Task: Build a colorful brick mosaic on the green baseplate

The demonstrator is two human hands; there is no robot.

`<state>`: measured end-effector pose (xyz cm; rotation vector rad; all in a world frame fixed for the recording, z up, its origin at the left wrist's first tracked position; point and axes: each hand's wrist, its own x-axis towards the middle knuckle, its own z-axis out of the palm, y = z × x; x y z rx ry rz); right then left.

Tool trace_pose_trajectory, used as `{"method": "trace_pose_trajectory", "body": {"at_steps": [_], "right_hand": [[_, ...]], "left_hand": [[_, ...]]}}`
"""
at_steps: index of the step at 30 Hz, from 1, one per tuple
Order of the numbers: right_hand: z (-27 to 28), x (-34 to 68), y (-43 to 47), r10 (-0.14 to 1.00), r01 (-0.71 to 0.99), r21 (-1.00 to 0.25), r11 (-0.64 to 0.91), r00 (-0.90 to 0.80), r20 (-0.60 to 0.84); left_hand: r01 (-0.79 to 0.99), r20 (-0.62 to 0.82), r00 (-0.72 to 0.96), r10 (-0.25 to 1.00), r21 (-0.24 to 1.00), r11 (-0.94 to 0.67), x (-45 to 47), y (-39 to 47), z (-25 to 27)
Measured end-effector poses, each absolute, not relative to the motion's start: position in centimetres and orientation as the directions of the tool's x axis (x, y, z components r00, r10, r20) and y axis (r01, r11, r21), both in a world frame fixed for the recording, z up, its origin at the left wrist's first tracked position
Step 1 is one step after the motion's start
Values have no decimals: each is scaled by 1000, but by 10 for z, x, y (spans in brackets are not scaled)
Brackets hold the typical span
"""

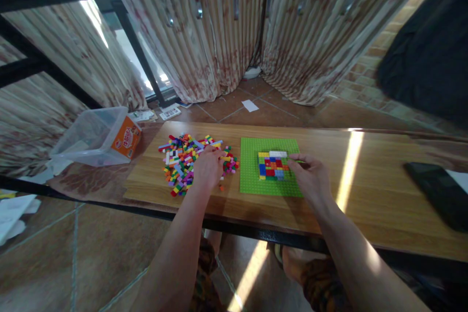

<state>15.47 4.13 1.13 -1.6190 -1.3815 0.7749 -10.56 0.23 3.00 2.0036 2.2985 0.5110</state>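
A green studded baseplate [249, 170] lies on the wooden table, carrying a low block of coloured toy bricks [270, 165] in yellow, blue, red, orange and white. My right hand [310, 171] is over the plate's right side, thumb and fingers pinched together beside the built bricks; what it pinches, if anything, is too small to name. To the left spreads a loose pile of small toy bricks [179, 165] in many colours. My left hand [209, 165] reaches over the pile's right part, fingers bent down among the bricks, with a yellow brick [225, 158] near the fingertips.
A clear plastic bin [93, 136] with an orange label stands left of the wooden tabletop [380, 180]. A dark phone-like object [437, 195] lies at the far right. Striped curtains [219, 44] hang behind, and a paper slip [250, 106] is on the floor.
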Motion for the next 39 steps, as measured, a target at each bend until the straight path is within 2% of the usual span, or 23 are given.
{"method": "trace_pose_trajectory", "body": {"at_steps": [6,13,15,17,20,23,25,28,32,35,39], "right_hand": [[11,155,42,980,433,-901,-39,193,50],[16,153,40,980,461,-885,-65,197,30],[16,153,39,981,463,-884,-57,189,36],[16,152,39,981,469,-882,-44,185,50],[15,151,39,980,468,-884,-13,182,82],[14,148,38,981,389,-920,43,159,113],[15,145,36,984,295,-947,126,86,158],[20,140,29,953,207,-932,297,-117,278],[29,137,17,860,224,-857,465,-346,376],[32,138,12,808,233,-808,541,-410,423],[33,142,10,791,293,-758,583,-418,447]], "left_hand": [[961,150,-132,980,261,90,-104,2,36],[953,165,-79,983,301,26,-107,3,31],[941,181,-85,980,338,19,-108,4,31],[898,202,-103,974,441,3,-109,6,32],[732,175,-131,976,681,-24,-106,8,37],[414,27,-80,996,910,9,-95,6,42],[186,-69,-30,997,980,74,-84,5,44],[-38,-154,33,988,987,155,-67,3,44],[-206,-231,186,955,941,268,-49,0,45],[-289,-259,261,930,898,332,-42,-2,46],[-328,-300,258,918,867,375,-40,-1,46]]}}
